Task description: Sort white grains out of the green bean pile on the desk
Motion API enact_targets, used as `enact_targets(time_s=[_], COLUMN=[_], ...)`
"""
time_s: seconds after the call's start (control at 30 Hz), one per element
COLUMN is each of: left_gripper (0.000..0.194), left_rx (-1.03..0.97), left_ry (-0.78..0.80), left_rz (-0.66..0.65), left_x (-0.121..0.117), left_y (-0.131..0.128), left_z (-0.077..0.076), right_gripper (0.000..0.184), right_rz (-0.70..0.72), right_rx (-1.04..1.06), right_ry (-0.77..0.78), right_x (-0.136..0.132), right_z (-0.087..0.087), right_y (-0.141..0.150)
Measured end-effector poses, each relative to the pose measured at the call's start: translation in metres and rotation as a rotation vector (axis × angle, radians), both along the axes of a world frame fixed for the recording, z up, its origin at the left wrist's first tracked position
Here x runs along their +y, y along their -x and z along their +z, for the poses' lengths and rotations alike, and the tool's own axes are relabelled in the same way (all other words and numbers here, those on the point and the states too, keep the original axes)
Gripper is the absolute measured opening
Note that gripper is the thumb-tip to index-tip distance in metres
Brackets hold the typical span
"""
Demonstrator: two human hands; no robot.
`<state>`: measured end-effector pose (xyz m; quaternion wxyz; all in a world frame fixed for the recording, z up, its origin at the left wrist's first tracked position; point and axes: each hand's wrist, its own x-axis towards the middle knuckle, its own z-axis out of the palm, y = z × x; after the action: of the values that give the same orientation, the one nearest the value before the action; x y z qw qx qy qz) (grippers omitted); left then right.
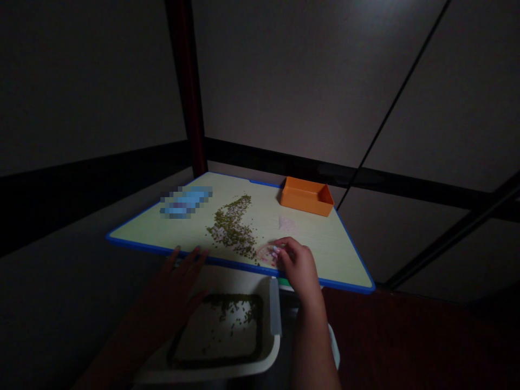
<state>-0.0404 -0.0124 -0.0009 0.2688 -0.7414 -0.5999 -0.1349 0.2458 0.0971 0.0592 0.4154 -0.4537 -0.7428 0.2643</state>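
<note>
My right hand (298, 262) is over the front part of a pale yellow board (317, 238) with a blue rim. Its thumb and fingers are drawn together at a small patch of pinkish and pale bits (266, 254); what they pinch, if anything, is too small to name. Just left of it, small green grains (233, 225) lie scattered, with pale bits among them. My left hand (181, 276), in shadow, reaches to the board's front edge with its fingers stretched and apart. No held thing shows in it.
An orange open box (306, 197) stands at the back right of the board. A blurred blue item (184, 203) lies at the left. Below the front edge is a white tub (266, 363) with green grains inside. Dark panelled walls (292, 81) stand close behind.
</note>
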Motion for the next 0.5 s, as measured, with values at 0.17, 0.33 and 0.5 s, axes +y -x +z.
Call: enact_targets(time_s=[0.17,0.33,0.5], left_gripper=[0.067,0.065,0.063], left_rx=[-0.011,-0.006,-0.011], left_ry=[0.009,-0.046,-0.04], left_rz=[0.015,0.042,0.016], left_x=[-0.0001,-0.0009,-0.0006], left_y=[0.0012,-0.0012,-0.0035], left_z=[-0.0023,-0.0007,0.0044], right_gripper=[0.015,0.016,0.017], right_rz=[-0.046,-0.11,-0.099], right_rx=[-0.035,-0.043,-0.001], right_ry=[-0.006,-0.003,0.008], right_x=[0.001,0.0042,0.0035], right_z=[-0.0007,-0.0033,-0.0032], right_y=[0.0013,-0.0017,-0.0017])
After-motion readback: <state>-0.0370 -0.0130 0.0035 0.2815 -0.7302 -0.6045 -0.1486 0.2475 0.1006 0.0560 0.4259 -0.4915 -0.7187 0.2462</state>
